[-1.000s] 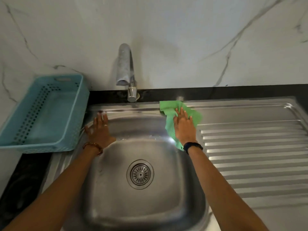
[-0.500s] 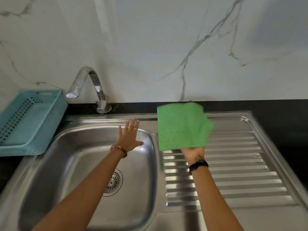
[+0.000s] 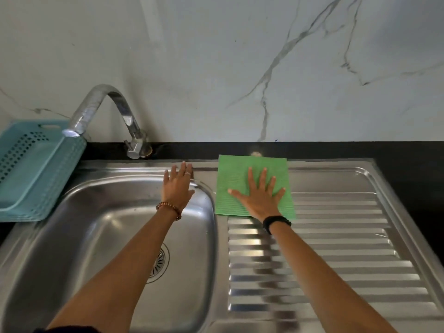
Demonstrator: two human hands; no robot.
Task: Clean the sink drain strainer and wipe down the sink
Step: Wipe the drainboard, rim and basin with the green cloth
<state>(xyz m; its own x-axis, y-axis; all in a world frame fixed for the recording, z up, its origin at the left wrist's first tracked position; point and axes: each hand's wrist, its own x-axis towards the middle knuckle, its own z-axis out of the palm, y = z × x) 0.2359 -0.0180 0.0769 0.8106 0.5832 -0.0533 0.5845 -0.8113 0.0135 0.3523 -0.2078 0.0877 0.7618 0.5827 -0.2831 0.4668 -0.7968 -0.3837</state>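
- Steel sink [image 3: 101, 219] with ribbed drainboard [image 3: 336, 248] sits in a black counter under a marble wall; faucet [image 3: 105, 109] behind.
- Blue basket [image 3: 36, 169] at far left.
- Drain strainer [image 3: 159, 265] in the basin, partly hidden by the forearm.
- Right hand [image 3: 260, 197], fingers spread flat, presses green cloth [image 3: 242, 174] on the drainboard's far end.
- Left hand [image 3: 176, 186] lies open on the rim.

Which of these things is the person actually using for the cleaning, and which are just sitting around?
In use:
- green cloth, spread flat under the right hand
- draining board, under the cloth
- sink, with the left hand resting on its back rim
- drain strainer, partly hidden by the left arm

Just sitting around:
- blue basket
- tap
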